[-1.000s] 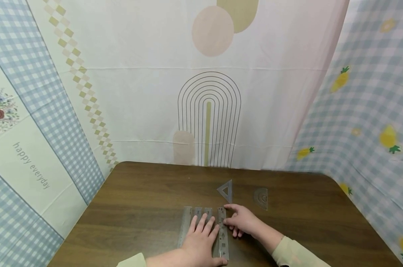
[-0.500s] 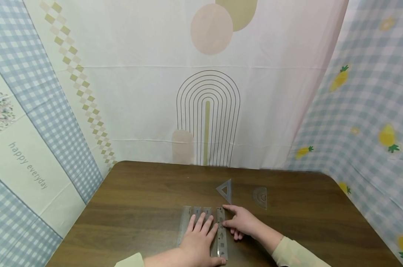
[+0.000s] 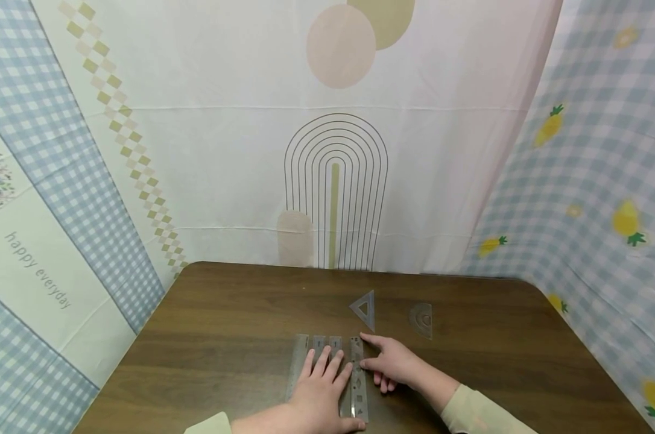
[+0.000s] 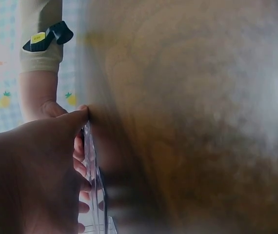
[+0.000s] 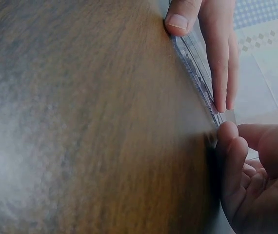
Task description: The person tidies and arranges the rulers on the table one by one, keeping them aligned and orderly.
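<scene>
Several clear rulers lie side by side, upright in the head view. My left hand (image 3: 318, 395) rests flat across them with spread fingers, its thumb at the near end of the rightmost ruler (image 3: 359, 383), which bears cut-out shapes. Under its fingers are two narrow rulers; a wider ruler (image 3: 299, 361) lies at the left. My right hand (image 3: 395, 363) touches the rightmost ruler's right edge with index fingertip and thumb, the other fingers curled under. In the right wrist view, my right hand (image 5: 256, 180) is at the ruler's edge (image 5: 197, 78).
Behind the rulers, a clear triangle (image 3: 370, 319) and, farther right, a clear protractor (image 3: 428, 330) lie on the brown wooden table (image 3: 224, 313). Patterned cloths hang behind the table and at both sides.
The head view has shifted slightly. Both hands keep nearly the same place on the rulers, and no ruler has plainly moved.
</scene>
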The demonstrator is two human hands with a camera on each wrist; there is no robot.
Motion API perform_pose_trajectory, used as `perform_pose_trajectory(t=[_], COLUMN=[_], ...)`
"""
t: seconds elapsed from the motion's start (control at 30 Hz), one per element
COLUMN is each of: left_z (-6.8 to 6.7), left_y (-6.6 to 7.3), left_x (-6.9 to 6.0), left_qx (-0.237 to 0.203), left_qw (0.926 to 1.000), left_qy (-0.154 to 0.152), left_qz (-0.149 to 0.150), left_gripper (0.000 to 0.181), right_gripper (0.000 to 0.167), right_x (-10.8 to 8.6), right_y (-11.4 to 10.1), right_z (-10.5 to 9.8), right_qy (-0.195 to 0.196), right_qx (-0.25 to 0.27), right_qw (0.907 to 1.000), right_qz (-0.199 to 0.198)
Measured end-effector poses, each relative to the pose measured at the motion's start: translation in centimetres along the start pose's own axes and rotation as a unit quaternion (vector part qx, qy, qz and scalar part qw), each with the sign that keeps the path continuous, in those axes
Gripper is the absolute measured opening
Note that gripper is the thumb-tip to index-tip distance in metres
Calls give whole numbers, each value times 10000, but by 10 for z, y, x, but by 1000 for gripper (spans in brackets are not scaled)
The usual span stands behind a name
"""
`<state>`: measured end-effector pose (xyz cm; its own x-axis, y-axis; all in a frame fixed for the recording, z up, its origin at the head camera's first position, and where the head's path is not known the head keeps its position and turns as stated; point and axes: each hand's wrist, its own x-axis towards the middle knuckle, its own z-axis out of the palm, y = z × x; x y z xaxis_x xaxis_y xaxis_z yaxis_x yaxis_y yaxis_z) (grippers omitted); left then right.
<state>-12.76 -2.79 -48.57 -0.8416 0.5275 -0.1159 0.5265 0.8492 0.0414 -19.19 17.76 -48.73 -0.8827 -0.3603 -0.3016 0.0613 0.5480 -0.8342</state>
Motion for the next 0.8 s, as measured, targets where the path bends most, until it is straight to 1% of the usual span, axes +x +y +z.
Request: perform_pose_trajectory(t=[0.17,0.33,0.47,0.6,0.8], left_z=[5,10,11,10,4], left_y=[-3,-5,-6,-6,-5], left_x=[2,4,4,4,1], left_qx=[-82,-151,-112,-115,-104], left_qw=[10000,9999,9999,9999,9999], left_qy=[-36,-10,37,82,-42], left_qz=[20,60,86,96,92], left_gripper=[103,104,105,104,102], right_gripper=[71,71,71,71,71], right_x=[0,0,0,0,0], right_y=[-1,-1,-1,-1,-1], right_z=[1,2,1,2,2], right_qy=[22,-5,-33,-45,-32], right_qx=[-51,-23,-5,16,19], right_qw=[10000,10000,10000,10000,10000], right_qz=[1,56,68,46,15])
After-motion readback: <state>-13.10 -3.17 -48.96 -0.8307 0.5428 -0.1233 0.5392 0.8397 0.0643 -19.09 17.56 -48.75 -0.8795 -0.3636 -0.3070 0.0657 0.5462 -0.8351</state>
